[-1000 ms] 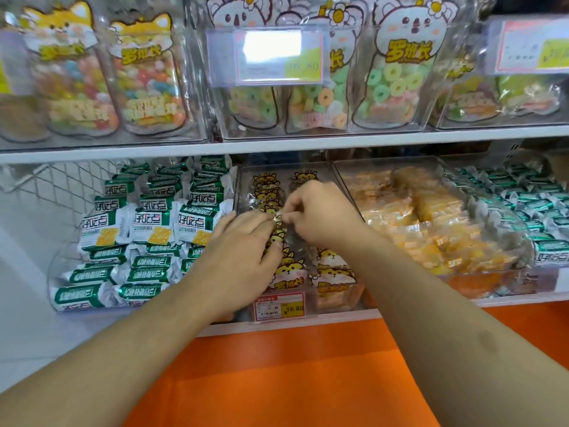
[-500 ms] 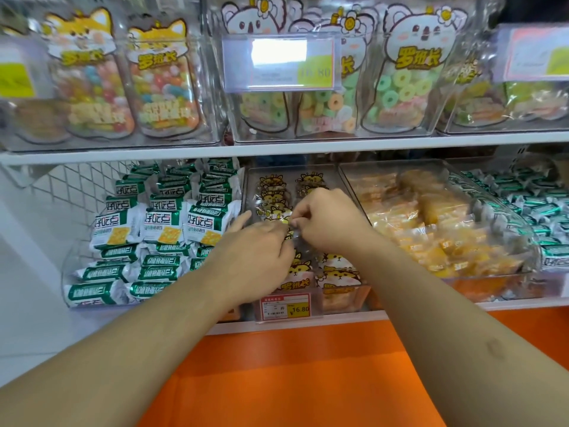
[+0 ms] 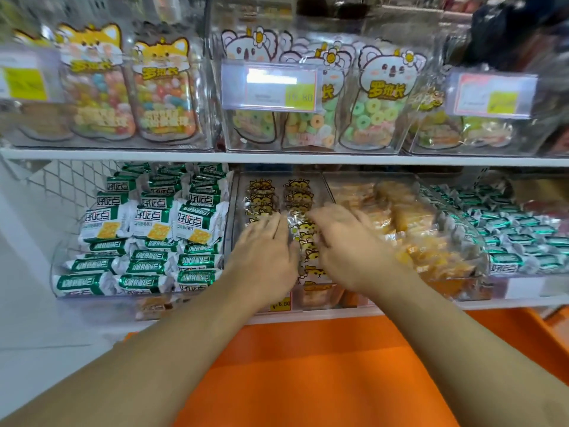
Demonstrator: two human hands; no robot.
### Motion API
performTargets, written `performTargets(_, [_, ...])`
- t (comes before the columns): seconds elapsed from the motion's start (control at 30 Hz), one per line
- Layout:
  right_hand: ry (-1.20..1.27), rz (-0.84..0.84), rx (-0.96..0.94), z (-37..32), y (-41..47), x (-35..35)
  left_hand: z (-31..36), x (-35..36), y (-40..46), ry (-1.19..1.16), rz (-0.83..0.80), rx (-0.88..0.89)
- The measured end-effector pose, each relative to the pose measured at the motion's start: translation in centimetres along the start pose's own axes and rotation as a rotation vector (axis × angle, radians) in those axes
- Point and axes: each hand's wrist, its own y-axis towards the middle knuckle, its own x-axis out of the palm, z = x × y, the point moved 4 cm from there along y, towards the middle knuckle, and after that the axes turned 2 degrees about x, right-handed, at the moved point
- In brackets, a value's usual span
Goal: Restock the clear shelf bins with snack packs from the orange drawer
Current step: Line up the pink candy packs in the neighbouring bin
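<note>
Both hands are reached into the middle clear plastic shelf bin (image 3: 237, 192) on the lower white shelf (image 3: 277, 158); left hand (image 3: 264, 251) laid flat, fingers straight, on the clear snack packs printed with yellow cat faces (image 3: 304, 232); right hand (image 3: 345, 245) blurred, fingers extended over the same packs, grip cannot be told; green-and-white cracker packs (image 3: 147, 223) are stacked in the bin to the left; orange drawer (image 3: 308, 365) is seen below the forearms.
</note>
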Motion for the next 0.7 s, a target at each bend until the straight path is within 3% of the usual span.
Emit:
performTargets(0.2, [0.152,-0.030,-0.065,1.1,-2.8,1.4,-0.4,0.7,-0.1,0.088,-0.044,0.036])
performTargets(0.47, [0.116,0.110,-0.058,1.8,-2.5,1.6,-1.3,0.0,-0.4,0.187,-0.105,0.104])
performTargets(0.7, [0.037,0.059,-0.066,1.8,-2.2,1.4,-1.6,-0.8,-0.3,0.134,-0.221,0.113])
